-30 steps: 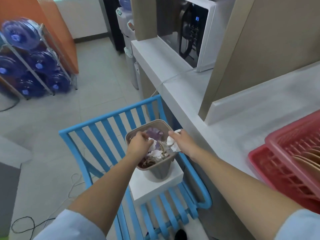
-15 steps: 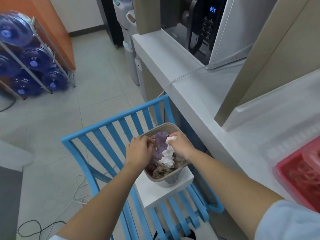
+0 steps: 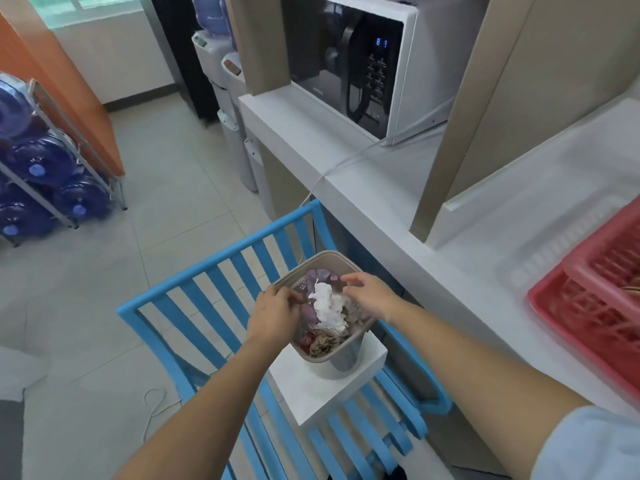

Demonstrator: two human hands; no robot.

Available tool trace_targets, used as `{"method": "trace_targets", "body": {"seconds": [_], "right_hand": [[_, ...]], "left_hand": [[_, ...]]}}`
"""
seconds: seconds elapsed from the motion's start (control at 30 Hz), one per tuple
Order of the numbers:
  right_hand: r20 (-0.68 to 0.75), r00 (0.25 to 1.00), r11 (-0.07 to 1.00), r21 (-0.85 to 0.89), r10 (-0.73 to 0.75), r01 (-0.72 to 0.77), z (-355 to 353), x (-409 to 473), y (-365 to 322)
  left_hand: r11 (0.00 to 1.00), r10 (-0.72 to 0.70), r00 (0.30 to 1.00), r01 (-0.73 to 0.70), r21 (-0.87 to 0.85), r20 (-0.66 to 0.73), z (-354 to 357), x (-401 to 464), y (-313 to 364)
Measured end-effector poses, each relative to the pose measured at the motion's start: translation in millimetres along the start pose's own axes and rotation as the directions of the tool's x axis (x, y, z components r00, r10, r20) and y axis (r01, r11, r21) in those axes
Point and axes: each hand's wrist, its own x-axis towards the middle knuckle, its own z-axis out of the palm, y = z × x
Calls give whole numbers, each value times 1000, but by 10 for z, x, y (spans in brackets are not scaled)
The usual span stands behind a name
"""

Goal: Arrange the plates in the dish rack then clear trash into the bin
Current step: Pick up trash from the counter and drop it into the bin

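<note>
Press the white tissue (image 3: 327, 308) lower into the beige bin (image 3: 343, 358) on the blue chair (image 3: 194, 296), left hand (image 3: 273, 315) curled at nine o'clock, contents unclear, right hand (image 3: 369, 296) loose, empty, at two o'clock.

Single view, head-mounted, wide-angle. Looks forward and steeply down from above both forearms. Bin (image 3: 313, 358) sits near frame centre, close below the camera, on a blue chair (image 3: 194, 296). Worktop (image 3: 398, 209) runs along the right side, from near right to far centre. Floor (image 3: 166, 216) fills the left half. Straight edges bow toward the frame borders.
</note>
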Motion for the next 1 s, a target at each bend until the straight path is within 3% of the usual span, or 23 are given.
{"method": "trace_targets", "body": {"seconds": [0.27, 0.57, 0.7, 0.8, 1.0], "right_hand": [[-164, 986, 997, 76, -22, 34, -402, -731, 168], [-397, 907, 984, -159, -140, 82, -1075, -1769, 548], [-416, 903, 975, -220, -107, 14, -1217, -2408, 923], [-428, 902, 985, -171, -57, -19, -1277, -2903, 1230], [-513, 858, 987, -127, 17, -95, -1438, -3971, 1916]], "left_hand": [[952, 306, 952, -307, 15, 24, 33, -116, 603], [891, 445, 865, -454, -19, 233, -61, -712, 1664], [829, 535, 798, -559, 8, 277, 9, -1240, 2039], [774, 616, 741, -633, -28, 266, 93, -1686, 2285], [607, 782, 566, -786, -113, 261, 421, -2731, 2834]]}}
